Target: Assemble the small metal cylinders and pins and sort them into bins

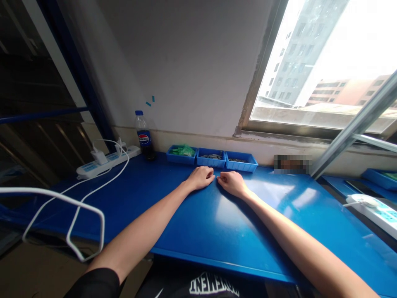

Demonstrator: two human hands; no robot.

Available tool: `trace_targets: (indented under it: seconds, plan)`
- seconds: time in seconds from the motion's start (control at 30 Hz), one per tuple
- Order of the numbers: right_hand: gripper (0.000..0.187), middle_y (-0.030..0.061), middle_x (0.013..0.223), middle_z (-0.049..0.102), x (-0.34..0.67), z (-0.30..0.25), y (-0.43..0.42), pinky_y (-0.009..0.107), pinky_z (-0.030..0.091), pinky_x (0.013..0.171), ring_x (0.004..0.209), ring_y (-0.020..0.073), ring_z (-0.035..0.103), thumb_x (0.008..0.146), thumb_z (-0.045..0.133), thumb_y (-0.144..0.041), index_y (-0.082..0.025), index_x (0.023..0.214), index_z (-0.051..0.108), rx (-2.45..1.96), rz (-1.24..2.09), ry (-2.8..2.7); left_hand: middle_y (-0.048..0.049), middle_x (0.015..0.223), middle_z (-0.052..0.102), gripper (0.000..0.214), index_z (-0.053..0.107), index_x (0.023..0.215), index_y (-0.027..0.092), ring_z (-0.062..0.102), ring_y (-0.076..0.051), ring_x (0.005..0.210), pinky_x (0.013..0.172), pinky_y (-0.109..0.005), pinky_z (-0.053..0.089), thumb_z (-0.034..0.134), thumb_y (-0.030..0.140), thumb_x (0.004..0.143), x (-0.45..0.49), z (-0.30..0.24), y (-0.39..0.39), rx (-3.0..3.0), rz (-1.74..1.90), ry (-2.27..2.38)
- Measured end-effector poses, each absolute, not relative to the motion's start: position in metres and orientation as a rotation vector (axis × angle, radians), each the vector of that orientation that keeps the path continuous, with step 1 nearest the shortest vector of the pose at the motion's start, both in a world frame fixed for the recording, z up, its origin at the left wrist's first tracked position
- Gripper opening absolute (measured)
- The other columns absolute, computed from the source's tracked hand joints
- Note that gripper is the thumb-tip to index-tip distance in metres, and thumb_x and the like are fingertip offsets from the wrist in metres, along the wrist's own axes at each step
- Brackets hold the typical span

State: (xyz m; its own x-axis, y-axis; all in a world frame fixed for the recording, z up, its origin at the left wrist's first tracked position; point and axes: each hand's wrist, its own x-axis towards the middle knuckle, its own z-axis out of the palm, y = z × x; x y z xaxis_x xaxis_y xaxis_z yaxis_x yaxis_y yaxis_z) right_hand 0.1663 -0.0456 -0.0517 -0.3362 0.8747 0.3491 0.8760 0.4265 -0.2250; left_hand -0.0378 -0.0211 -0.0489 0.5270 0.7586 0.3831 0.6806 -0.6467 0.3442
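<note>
My left hand (201,178) rests on the blue tabletop (204,227) in a loose fist, with nothing seen in it. Close to its right lies my right hand (232,183), its fingers also curled in, and a narrow gap parts the two. Just beyond them, three blue bins stand in a row against the wall. The left bin (181,159) holds green plastic items or wrapping. Small metal pieces fill the middle bin (211,162), and small, thin, dark pieces lie in the right bin (242,166); their exact kind is too small to tell.
A cola bottle (144,138) stands at the back left beside a power strip (107,161) with chargers. A white cable (89,191) loops over the table's left side. Right of a metal post (344,132) are another power strip (376,211) and a blue bin (380,179).
</note>
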Motion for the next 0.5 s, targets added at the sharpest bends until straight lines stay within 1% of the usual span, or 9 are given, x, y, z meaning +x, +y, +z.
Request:
trace_targets:
  seconds: [0.33,0.43,0.5]
  plan:
    - [0.032,0.0013,0.06,0.059,0.1665,-0.0517,-0.0457,0.03,0.023,0.057,0.057,0.0166,0.05,0.092,0.054,-0.035,-0.022,0.062,0.057,-1.478,0.004,-2.271,-0.004,0.078,0.068,0.018,0.061,0.077,0.02,0.06,-0.018,0.071,0.064,-0.027,0.04,0.058,0.031,0.091,-0.0374,-0.0466,-0.0228,2.607,0.758,1.247]
    - [0.031,0.0016,0.061,0.06,0.1655,-0.0512,-0.0472,0.03,0.024,0.058,0.059,0.017,0.052,0.092,0.055,-0.034,-0.022,0.064,0.058,-1.484,-0.006,-2.254,-0.004,0.078,0.067,0.018,0.062,0.077,0.02,0.06,-0.019,0.072,0.065,-0.027,0.041,0.059,0.031,0.091,-0.0374,-0.0469,-0.0227,2.608,0.759,1.251]
    - [0.027,0.0021,0.066,0.063,0.1646,-0.0506,-0.0491,0.03,0.028,0.059,0.062,0.0174,0.054,0.092,0.055,-0.033,-0.022,0.068,0.06,-1.485,-0.044,-2.185,-0.0039,0.078,0.067,0.019,0.062,0.077,0.02,0.06,-0.019,0.072,0.066,-0.027,0.042,0.059,0.032,0.091,-0.0376,-0.0473,-0.0226,2.607,0.757,1.251]
